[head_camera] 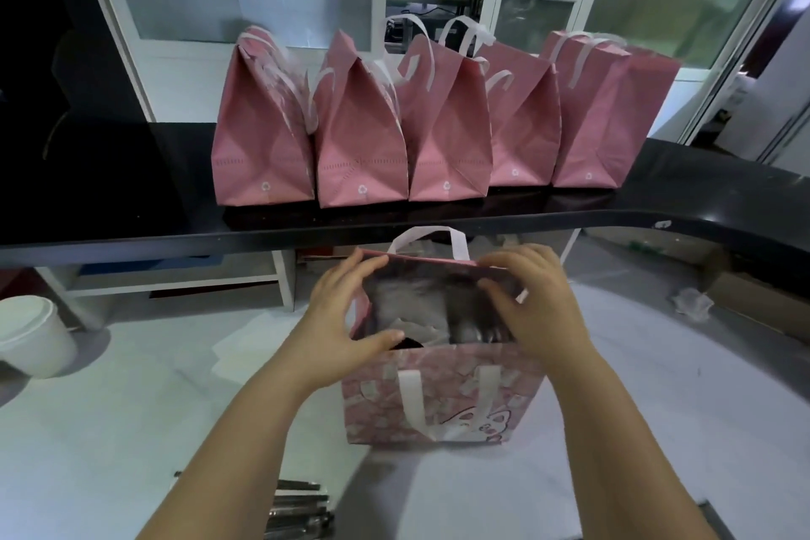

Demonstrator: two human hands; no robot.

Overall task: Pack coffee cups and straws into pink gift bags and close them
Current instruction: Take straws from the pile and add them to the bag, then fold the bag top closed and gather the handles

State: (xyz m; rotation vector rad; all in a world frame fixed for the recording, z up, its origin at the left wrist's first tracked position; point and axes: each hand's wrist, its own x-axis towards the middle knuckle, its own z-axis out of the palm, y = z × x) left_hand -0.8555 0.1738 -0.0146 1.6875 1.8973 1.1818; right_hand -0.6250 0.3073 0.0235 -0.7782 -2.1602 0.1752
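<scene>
An open pink gift bag (438,399) with white handles and a cartoon print stands on the white table in front of me. My left hand (346,316) grips its left side, fingers over the far rim and thumb on the near rim. My right hand (534,298) grips the right side, fingers curled over the far rim. Inside, a dark cup top and white wrapping (416,333) show dimly. Several closed pink gift bags (359,136) stand in a row on the black counter behind.
A white paper cup (30,333) stands at the left of the table. Wrapped straws (298,509) lie at the near edge. The black counter (657,197) runs across above the table. A cardboard box (758,303) sits at the right.
</scene>
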